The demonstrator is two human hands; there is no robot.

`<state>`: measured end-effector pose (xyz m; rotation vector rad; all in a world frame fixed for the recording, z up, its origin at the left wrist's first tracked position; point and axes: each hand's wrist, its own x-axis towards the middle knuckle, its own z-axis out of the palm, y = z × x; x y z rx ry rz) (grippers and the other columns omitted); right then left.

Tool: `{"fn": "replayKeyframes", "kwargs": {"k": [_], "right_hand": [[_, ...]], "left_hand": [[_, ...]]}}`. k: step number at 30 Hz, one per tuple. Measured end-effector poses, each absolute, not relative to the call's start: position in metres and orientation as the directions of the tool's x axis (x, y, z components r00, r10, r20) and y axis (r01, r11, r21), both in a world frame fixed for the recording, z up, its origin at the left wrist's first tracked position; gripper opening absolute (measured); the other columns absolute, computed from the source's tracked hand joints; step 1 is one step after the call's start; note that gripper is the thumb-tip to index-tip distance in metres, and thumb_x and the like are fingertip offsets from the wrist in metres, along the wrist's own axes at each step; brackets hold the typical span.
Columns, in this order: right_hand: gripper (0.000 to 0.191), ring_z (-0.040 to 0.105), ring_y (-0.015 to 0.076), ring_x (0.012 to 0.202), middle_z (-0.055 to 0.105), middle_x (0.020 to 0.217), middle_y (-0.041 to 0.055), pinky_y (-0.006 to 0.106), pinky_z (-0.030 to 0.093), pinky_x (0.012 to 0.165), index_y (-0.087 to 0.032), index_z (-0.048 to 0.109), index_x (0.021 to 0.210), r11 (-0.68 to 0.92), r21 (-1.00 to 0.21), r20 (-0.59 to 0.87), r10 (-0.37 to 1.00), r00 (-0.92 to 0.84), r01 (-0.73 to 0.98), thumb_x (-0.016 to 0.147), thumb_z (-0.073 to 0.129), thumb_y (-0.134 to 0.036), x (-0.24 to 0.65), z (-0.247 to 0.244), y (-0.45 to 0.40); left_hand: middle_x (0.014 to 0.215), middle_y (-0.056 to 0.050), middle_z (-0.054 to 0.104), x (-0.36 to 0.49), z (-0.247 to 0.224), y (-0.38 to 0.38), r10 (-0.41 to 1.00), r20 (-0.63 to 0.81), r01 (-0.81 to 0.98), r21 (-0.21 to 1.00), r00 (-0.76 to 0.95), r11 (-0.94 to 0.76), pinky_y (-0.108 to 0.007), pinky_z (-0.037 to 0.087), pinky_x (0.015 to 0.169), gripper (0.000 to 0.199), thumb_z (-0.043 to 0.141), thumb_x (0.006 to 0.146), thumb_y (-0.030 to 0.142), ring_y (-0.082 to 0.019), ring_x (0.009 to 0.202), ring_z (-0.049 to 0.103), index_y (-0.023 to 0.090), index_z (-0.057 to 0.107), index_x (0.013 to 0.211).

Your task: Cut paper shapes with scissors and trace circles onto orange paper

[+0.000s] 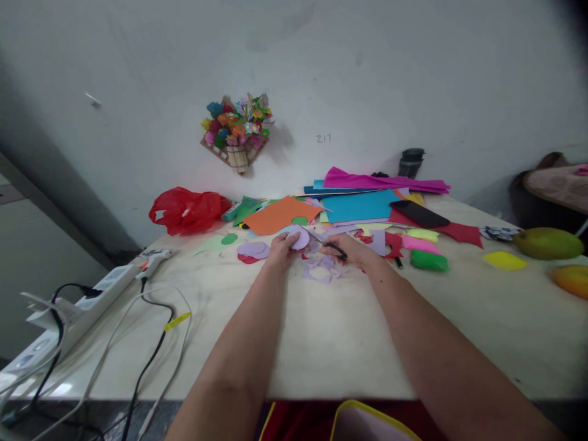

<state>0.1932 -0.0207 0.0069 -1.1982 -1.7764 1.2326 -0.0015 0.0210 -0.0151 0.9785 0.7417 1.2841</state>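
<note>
My left hand (282,247) pinches a round lilac paper disc (300,237) above the table. My right hand (350,248) is closed around the black handles of a pair of scissors (334,247), whose blades point left toward the disc's edge. Whether the blades touch the paper I cannot tell. Lilac cut-out scraps (321,269) lie just below the scissors. Left of my left hand, several lilac discs (253,250) rest in a small pile, with red discs (248,259) showing under them.
Coloured sheets, among them an orange sheet (281,214) and a blue sheet (361,205), lie at the back, with a black phone (419,213). A red plastic bag (188,209) and a power strip (82,312) with cables are at left. A green mango (547,243) sits at right.
</note>
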Motion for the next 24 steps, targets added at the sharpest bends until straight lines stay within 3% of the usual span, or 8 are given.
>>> {"fn": "replayKeyframes", "kwargs": {"k": [7,13,24], "right_hand": [[0.027,0.037,0.0056,0.031,0.045,0.041,-0.0058,0.019,0.024,0.033,-0.017,0.047,0.061,0.122,-0.944,0.015,0.944,-0.329,0.307,0.064,0.064,-0.038,0.192,0.007,-0.021],[0.028,0.037,0.006,0.032,0.043,0.04,-0.0055,0.019,0.025,0.032,-0.018,0.045,0.06,0.088,-0.948,-0.013,0.95,-0.313,0.305,0.064,0.064,-0.038,0.188,0.007,-0.023],[0.027,0.038,0.0057,0.032,0.045,0.042,-0.0055,0.018,0.027,0.032,-0.017,0.048,0.063,0.078,-0.952,-0.022,0.947,-0.32,0.297,0.066,0.063,-0.039,0.188,0.0,-0.017]], "left_hand": [[0.079,-0.012,0.068,-0.004,-0.009,0.016,0.959,0.065,-0.426,0.903,0.275,0.061,-0.031,0.055,0.064,0.03,0.073,0.063,0.019,-0.022,0.071,0.066,0.006,0.062,0.089],[0.077,-0.014,0.068,-0.001,-0.007,0.014,0.98,0.05,-0.444,0.895,0.193,0.042,-0.029,0.055,0.059,0.021,0.067,0.069,0.014,-0.022,0.068,0.067,0.005,0.061,0.087],[0.074,-0.014,0.068,-0.001,-0.003,0.011,0.975,0.026,-0.423,0.903,0.222,0.072,-0.027,0.054,0.056,0.019,0.064,0.074,0.016,-0.021,0.063,0.067,0.004,0.06,0.087]]}}
